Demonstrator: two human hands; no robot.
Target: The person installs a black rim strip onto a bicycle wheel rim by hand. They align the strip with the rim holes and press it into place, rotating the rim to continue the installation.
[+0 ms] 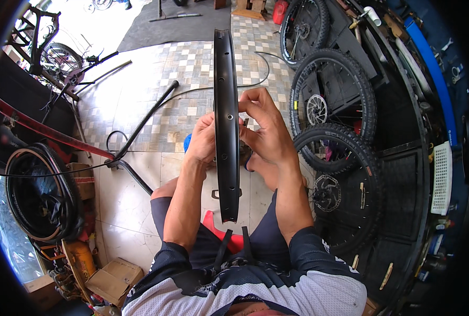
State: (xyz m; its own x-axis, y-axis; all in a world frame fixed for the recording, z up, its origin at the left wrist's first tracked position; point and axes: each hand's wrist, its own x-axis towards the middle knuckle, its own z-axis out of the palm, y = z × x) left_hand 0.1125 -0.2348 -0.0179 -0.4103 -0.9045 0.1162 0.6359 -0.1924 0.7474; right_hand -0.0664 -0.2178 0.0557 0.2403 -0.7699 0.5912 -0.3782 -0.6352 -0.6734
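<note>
A black bicycle rim (225,129) without a tyre stands upright between my forearms, seen edge-on, with small holes along its channel. My left hand (204,138) is at the rim's left side, fingers curled and partly hidden behind it. On the right side, my right hand (266,126) has its index finger and thumb bent in toward the rim. Something small and dark shows by those fingertips, too hidden to name.
Several wheels with black tyres (368,100) lean along the right side. A black tube stand (150,118) and a red curved bar (50,129) are at the left, above more tyres (13,184). A cardboard box (114,282) lies at the lower left. A cable crosses the tiled floor (187,63).
</note>
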